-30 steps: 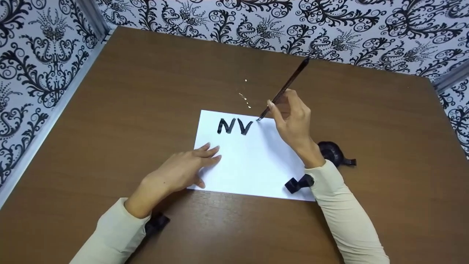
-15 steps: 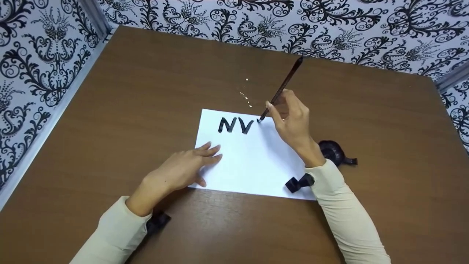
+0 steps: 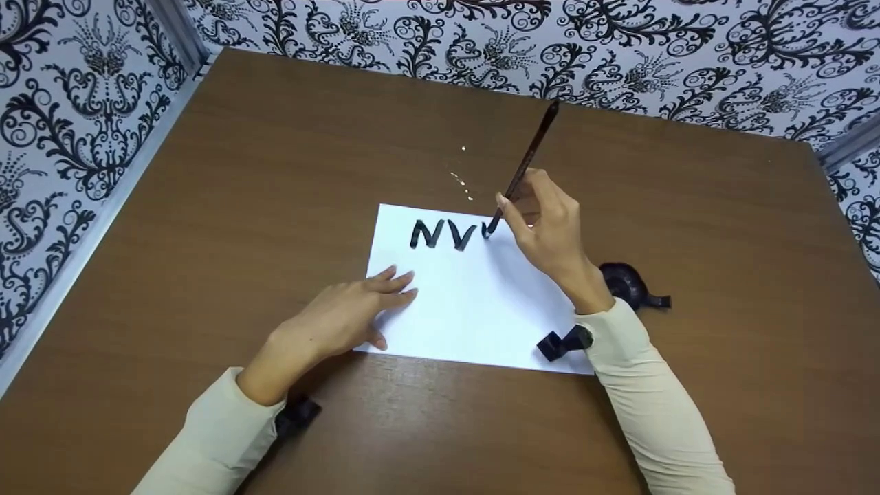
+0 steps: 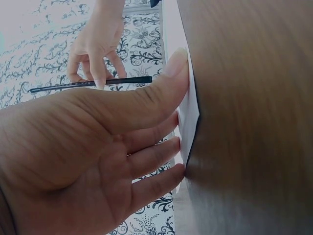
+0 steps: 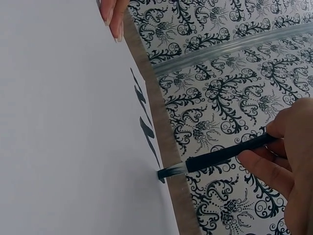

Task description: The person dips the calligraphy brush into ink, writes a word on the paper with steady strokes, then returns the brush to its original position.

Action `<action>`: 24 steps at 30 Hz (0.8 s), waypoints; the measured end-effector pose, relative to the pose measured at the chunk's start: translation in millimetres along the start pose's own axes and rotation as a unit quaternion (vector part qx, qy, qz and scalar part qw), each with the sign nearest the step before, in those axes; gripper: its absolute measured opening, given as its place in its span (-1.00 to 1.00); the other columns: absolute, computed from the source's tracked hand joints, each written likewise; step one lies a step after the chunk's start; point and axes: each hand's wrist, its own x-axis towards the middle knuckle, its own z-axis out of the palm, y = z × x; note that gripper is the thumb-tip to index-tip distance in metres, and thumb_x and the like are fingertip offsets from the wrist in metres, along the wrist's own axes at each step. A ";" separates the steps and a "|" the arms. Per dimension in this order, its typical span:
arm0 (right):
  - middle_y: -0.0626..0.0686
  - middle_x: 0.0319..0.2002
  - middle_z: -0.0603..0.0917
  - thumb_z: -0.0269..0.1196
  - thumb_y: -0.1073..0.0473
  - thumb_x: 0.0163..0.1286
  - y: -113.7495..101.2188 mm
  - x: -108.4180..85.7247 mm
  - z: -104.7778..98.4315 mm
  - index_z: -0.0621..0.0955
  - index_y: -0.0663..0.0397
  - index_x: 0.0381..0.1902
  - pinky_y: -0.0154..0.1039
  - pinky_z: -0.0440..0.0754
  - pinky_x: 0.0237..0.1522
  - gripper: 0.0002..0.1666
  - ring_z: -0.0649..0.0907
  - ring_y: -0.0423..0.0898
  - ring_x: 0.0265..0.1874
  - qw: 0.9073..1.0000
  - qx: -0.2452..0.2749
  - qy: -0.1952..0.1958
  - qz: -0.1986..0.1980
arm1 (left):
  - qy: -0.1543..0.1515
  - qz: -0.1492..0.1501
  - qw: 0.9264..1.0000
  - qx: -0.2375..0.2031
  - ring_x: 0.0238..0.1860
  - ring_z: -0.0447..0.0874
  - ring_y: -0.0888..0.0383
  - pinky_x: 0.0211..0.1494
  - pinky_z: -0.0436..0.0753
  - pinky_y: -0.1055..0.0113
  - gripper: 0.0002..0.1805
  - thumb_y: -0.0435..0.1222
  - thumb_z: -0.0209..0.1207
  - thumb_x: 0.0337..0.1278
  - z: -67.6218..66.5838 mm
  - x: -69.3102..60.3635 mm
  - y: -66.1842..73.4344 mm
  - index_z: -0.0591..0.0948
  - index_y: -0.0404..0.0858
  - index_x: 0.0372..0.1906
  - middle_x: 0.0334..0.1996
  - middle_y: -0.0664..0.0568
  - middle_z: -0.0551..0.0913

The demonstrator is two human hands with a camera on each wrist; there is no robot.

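A white sheet of paper (image 3: 467, 302) lies on the brown table, with dark painted letters "N" and "V" (image 3: 461, 235) along its top edge. My right hand (image 3: 550, 230) pinches a dark brush (image 3: 529, 155), whose tip touches the paper at a short dark stroke right of the "V". In the right wrist view the brush (image 5: 220, 155) shows pale bristles with a dark tip on the sheet (image 5: 83, 122). My left hand (image 3: 344, 320) rests with spread fingers on the sheet's left edge; the left wrist view shows its thumb and fingertips against the paper (image 4: 188, 110).
A round black object (image 3: 622, 283) stands on the table (image 3: 729, 275), partly behind the right wrist. Small pale specks (image 3: 462, 182) lie beyond the sheet's top edge. Black wrist devices (image 3: 564, 342) sit at both sleeves. Black-and-white patterned surfaces (image 3: 495, 48) border the table at the back and sides.
The brush tip has moved slightly down the paper, leaving a short dark stroke, and the brush's upper end has swung left. My left hand has stayed in place.
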 end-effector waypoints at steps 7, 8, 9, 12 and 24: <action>0.12 -0.41 0.64 0.30 0.32 0.25 -2.3 1.3 -3.4 0.50 0.31 -0.22 -0.31 0.60 -0.52 -0.78 0.67 -0.07 -0.43 1.000 -0.005 -0.017 0.009 | -0.004 0.002 1.000 0.005 0.41 0.13 -0.03 -0.32 0.51 0.20 -0.18 -0.26 0.42 -0.13 -0.3 0.1 -0.1 0.39 -0.17 0.35 0.42 0.02 0.20; 0.12 -0.42 0.64 0.30 0.31 0.25 -2.6 1.4 -3.8 0.50 0.30 -0.22 -0.29 0.60 -0.51 -0.78 0.67 -0.07 -0.43 1.000 -0.006 -0.019 0.012 | -0.004 0.002 1.000 0.005 0.41 0.13 -0.03 -0.33 0.50 0.20 -0.18 -0.26 0.42 -0.13 -0.3 -0.1 -0.1 0.38 -0.17 0.35 0.42 0.02 0.20; 0.11 -0.42 0.64 0.31 0.30 0.25 -2.9 1.6 -4.1 0.50 0.28 -0.22 -0.27 0.60 -0.51 -0.78 0.67 -0.07 -0.42 1.000 -0.006 -0.022 0.017 | -0.004 0.002 1.000 0.003 0.41 0.13 -0.03 -0.34 0.50 0.21 -0.18 -0.26 0.42 -0.13 -0.3 -0.2 -0.1 0.38 -0.17 0.35 0.42 0.01 0.20; 0.10 -0.43 0.64 0.32 0.28 0.26 -4.1 1.6 -5.6 0.51 0.25 -0.21 -0.25 0.61 -0.49 -0.77 0.66 -0.07 -0.41 0.999 -0.006 -0.033 0.031 | -0.005 -0.003 1.000 -0.001 0.42 0.12 -0.02 -0.40 0.47 0.26 -0.19 -0.26 0.42 -0.12 -0.1 -0.1 -0.1 0.38 -0.17 0.35 0.42 0.02 0.19; 0.10 -0.44 0.64 0.32 0.27 0.25 -8.3 4.6 -10.0 0.51 0.26 -0.22 -0.31 0.60 -0.49 -0.77 0.67 -0.07 -0.42 0.999 0.002 -0.038 0.038 | 0.002 0.004 1.000 0.002 0.41 0.13 -0.01 -0.29 0.52 0.17 -0.18 -0.27 0.42 -0.14 -0.2 -1.6 0.1 0.39 -0.18 0.35 0.42 0.01 0.21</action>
